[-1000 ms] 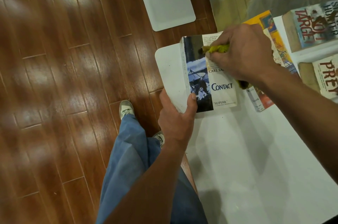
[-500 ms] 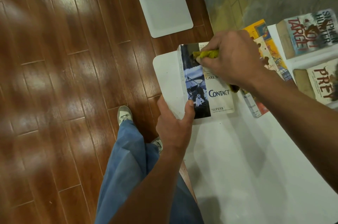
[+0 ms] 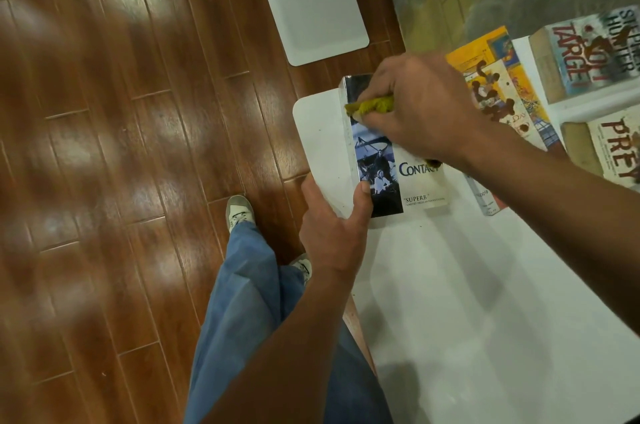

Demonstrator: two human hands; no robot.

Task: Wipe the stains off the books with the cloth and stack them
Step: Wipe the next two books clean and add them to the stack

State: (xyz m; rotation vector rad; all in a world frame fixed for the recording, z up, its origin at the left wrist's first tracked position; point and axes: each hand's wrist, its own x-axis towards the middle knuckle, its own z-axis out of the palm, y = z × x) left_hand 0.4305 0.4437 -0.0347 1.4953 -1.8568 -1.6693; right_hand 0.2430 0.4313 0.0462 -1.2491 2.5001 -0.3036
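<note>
Nearest, my left hand (image 3: 334, 226) grips the Contact book (image 3: 398, 177) at its near corner on the white table (image 3: 450, 319). My right hand (image 3: 419, 108) clenches the yellow cloth (image 3: 372, 106) against its far cover. Beyond lie three stained books (image 3: 502, 94). Below: glossy wood floor (image 3: 121, 146) and a white pedestal base (image 3: 318, 14).

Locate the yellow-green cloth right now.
Head view: the yellow-green cloth is gripped in the right hand, pressed on the far end of the Contact paperback at the white table's far-left corner.
</note>
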